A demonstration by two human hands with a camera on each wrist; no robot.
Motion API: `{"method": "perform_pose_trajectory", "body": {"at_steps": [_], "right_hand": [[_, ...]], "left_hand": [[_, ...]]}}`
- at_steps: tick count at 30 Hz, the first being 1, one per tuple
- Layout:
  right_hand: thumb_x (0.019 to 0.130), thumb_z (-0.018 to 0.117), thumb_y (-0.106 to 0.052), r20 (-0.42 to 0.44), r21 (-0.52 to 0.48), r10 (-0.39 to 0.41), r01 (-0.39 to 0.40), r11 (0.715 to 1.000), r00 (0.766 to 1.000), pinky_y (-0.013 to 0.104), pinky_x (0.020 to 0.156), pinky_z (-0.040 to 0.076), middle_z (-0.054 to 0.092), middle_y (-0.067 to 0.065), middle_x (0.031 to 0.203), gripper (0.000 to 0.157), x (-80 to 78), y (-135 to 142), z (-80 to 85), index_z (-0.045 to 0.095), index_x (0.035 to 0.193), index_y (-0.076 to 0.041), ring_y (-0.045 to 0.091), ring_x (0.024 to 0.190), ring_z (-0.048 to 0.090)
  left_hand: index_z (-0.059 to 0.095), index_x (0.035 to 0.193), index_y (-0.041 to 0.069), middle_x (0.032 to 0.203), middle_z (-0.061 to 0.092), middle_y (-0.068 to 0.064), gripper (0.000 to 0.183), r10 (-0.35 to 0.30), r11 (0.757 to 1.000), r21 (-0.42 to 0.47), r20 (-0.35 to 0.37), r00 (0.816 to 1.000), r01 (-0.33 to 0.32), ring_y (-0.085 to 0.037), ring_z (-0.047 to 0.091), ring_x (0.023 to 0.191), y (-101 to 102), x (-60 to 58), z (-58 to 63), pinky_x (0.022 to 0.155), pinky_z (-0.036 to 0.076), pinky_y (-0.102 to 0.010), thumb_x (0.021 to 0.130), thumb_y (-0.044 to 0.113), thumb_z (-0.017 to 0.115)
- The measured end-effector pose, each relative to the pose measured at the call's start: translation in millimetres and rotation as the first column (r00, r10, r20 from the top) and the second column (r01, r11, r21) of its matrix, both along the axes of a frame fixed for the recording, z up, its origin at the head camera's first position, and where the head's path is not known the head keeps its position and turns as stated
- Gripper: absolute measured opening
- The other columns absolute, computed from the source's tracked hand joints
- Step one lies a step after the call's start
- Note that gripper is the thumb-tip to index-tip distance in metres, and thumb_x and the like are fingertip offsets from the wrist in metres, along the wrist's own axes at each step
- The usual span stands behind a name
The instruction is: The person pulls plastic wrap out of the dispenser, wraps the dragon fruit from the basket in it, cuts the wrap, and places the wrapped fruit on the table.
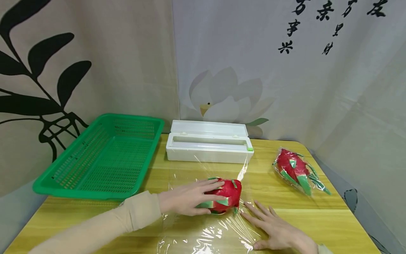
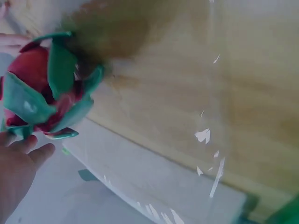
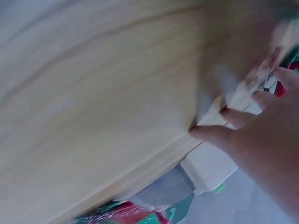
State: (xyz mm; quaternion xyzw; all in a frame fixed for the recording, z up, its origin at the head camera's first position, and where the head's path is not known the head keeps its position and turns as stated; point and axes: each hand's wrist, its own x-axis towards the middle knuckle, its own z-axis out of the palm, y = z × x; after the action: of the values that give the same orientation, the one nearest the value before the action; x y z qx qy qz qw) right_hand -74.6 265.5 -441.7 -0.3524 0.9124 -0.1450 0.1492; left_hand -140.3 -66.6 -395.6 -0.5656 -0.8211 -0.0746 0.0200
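A red dragon fruit [image 1: 231, 193] with green scales sits on a sheet of clear plastic film [image 1: 190, 234] spread over the table. My left hand [image 1: 188, 199] holds the fruit from its left side, fingers spread across its top and front. In the left wrist view, fingertips reach the edge of the dragon fruit [image 2: 30, 91] among its scales. Just right of the fruit, my right hand [image 1: 274, 227] rests with spread fingers on the film's creased right side. The right wrist view shows the fingertips of this hand [image 3: 261, 130] touching down at the film.
A white film dispenser box [image 1: 209, 155] stands at the back with its lid up. To the left lies a green plastic basket [image 1: 85, 195]. Another dragon fruit [image 1: 293, 167], wrapped in clear film, lies at the right on the wooden table [image 1: 336, 225]. Printed curtains hang behind.
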Motion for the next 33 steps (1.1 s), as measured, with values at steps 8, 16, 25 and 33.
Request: {"method": "perform_pose_trajectory", "body": {"at_steps": [8, 16, 25, 33], "right_hand": [[0.086, 0.060, -0.051, -0.085, -0.055, 0.083, -0.088, 0.995, 0.993, 0.053, 0.100, 0.045, 0.039, 0.004, 0.152, 0.062, -4.2, 19, 8.2, 0.046, 0.141, -0.026, 0.038, 0.135, 0.037], [0.088, 0.067, -0.025, -0.160, -0.257, 0.032, -0.073, 0.964, 0.987, 0.030, 0.090, 0.054, 0.066, 0.002, 0.120, 0.036, -12.2, 19, 12.6, 0.063, 0.123, -0.016, 0.017, 0.108, 0.063], [0.091, 0.062, -0.015, 0.126, -0.445, 0.196, -0.121, 0.887, 0.973, 0.024, 0.086, 0.054, 0.072, 0.002, 0.108, 0.025, -13.8, 6, 10.6, 0.067, 0.115, -0.012, 0.009, 0.099, 0.067], [0.090, 0.064, -0.018, 0.309, -0.464, 0.362, -0.192, 0.865, 0.880, 0.023, 0.085, 0.052, 0.072, 0.004, 0.107, 0.029, -12.9, 9, 2.2, 0.067, 0.118, -0.008, 0.008, 0.098, 0.065]], "left_hand": [[0.056, 0.130, 0.018, 0.145, 0.047, -0.007, 0.041, 0.052, 0.969, 0.241, 0.009, 0.999, -0.052, -0.027, 0.047, 0.132, -37, 24.1, -12.4, 0.103, 0.046, -0.041, 0.091, 0.027, 0.064], [0.064, 0.115, 0.018, 0.127, 0.058, 0.002, 0.023, 0.152, 0.906, 0.376, 0.137, 0.979, -0.193, -0.018, 0.056, 0.118, -67, 43.2, -20.8, 0.096, 0.052, -0.036, 0.092, 0.021, 0.062], [0.067, 0.106, 0.011, 0.096, 0.072, 0.002, 0.017, -0.005, 0.910, 0.365, 0.481, 0.877, -0.195, 0.004, 0.059, 0.084, -86, 58.1, -26.0, 0.071, 0.053, -0.016, 0.095, 0.018, 0.057], [0.072, 0.098, 0.021, 0.092, 0.069, 0.014, 0.012, -0.089, 0.968, 0.248, 0.452, 0.888, -0.029, 0.008, 0.053, 0.089, -97, 64.9, -48.4, 0.078, 0.041, -0.007, 0.091, 0.025, 0.063]]}}
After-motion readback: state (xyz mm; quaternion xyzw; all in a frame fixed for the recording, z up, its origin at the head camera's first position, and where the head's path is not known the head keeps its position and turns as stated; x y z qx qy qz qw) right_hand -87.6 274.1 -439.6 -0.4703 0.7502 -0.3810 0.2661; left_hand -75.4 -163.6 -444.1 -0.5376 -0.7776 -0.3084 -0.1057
